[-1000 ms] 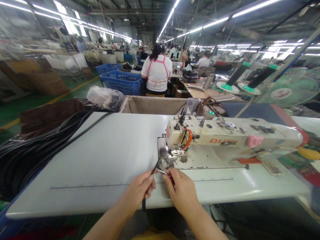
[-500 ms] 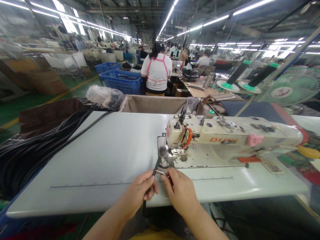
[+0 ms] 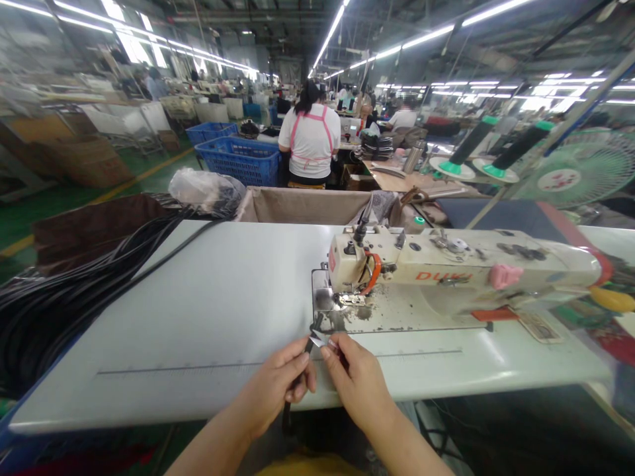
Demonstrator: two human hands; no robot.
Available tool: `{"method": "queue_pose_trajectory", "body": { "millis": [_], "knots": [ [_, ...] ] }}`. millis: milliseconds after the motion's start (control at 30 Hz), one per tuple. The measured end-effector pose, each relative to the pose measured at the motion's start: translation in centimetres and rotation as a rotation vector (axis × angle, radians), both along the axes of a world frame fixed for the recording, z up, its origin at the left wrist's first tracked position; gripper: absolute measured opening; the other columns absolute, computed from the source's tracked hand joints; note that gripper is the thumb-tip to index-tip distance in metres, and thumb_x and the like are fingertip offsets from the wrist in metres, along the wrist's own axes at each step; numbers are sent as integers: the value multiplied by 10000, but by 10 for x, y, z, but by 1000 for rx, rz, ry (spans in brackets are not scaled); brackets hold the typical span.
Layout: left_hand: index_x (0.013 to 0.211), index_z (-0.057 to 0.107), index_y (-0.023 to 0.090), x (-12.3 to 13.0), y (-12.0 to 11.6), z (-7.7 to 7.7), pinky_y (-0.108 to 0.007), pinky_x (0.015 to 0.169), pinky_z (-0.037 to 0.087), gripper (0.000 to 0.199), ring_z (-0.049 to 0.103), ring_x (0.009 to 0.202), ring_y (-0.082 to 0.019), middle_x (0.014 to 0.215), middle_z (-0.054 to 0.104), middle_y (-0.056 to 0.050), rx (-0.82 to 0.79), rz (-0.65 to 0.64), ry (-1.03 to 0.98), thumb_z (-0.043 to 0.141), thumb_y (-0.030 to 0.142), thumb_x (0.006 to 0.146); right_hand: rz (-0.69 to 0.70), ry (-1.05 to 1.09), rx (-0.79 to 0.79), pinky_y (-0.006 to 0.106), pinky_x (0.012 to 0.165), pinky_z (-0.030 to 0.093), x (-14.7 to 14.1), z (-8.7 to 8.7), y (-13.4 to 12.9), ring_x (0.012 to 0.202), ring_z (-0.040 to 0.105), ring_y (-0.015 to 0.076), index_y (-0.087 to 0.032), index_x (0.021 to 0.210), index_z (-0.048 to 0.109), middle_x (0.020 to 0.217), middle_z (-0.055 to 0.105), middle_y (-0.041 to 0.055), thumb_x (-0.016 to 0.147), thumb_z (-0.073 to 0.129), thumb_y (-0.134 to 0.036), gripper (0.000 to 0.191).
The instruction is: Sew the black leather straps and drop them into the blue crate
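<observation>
Just in front of the sewing machine (image 3: 446, 277), at the near edge of the table (image 3: 208, 311), both hands meet over a thin black strap (image 3: 308, 343). The left hand (image 3: 275, 387) pinches the strap between thumb and forefinger; its end points up toward the machine's needle plate, and its lower part drops off the table edge below the hand. The right hand (image 3: 360, 383) is closed on a small metal tool (image 3: 320, 340), seemingly snips, with its bright tip touching the strap end; what exactly the fingers clasp behind it is too small to tell.

Left of the machine, a thick bundle of black straps (image 3: 74, 291) trails off the table's far left side. Behind the machine stands a cardboard box (image 3: 302, 206), and beyond it a person in a white shirt sits with back turned. Thread cones (image 3: 471, 149) rise on a stand to the machine's right rear.

The risks look small but real: the tool's tip works close to the left fingertips, so a slip could nick them. The hanging part of the strap could drag the end out of the pinch, or a skewed hold could leave the cut crooked.
</observation>
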State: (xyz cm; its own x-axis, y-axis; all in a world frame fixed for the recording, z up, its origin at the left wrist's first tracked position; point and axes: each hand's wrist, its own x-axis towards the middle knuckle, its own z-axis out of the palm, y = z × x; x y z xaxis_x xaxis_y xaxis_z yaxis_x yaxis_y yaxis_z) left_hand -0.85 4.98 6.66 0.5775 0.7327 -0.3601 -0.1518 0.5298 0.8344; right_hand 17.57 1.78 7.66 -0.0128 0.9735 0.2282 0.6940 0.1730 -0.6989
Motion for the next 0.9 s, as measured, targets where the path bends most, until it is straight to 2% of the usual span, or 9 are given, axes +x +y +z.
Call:
{"method": "queue_pose_trajectory", "body": {
  "millis": [133,367,533,633,800,900],
  "knots": [
    [1216,626,129,0,1,0,-243,482,170,536,383,499,-56,728,605,-8,-7,12,-9,688,561,905,-27,-10,9,262,589,402,2,1,-1,652,635,165,-237,934,600,750,688,-2,1061,475,-428,262],
    [1233,625,126,0,2,1,-243,481,172,588,380,495,-57,724,603,-7,-11,39,-10,717,580,872,-44,-226,124,294,591,345,0,-3,-2,635,625,179,-219,965,607,710,681,6,1070,456,-370,238],
    [1253,626,131,0,0,1,-241,485,185,594,395,507,-61,731,611,-12,7,16,3,699,593,887,-14,-229,113,294,608,335,-1,-3,-4,652,611,181,-218,951,597,724,673,9,1064,463,-345,216],
    [1226,635,124,0,-1,0,-239,489,197,566,409,518,-64,738,619,-20,20,-15,22,670,593,912,-10,-124,47,284,622,355,-2,-2,-4,671,597,178,-218,942,600,735,659,7,1057,475,-375,231],
    [1265,628,124,0,-2,0,-240,482,195,591,395,506,-65,736,612,-19,37,-34,32,646,605,922,-33,280,-124,244,603,412,0,0,-3,664,557,151,-223,924,624,724,590,-25,1041,473,-492,330],
    [1315,612,131,0,-1,-3,-238,488,205,643,395,514,-66,748,610,-18,48,-29,38,671,620,901,-66,336,-190,244,590,409,0,2,-2,643,522,147,-221,960,658,700,564,-41,970,588,-487,276]
  ]
}}
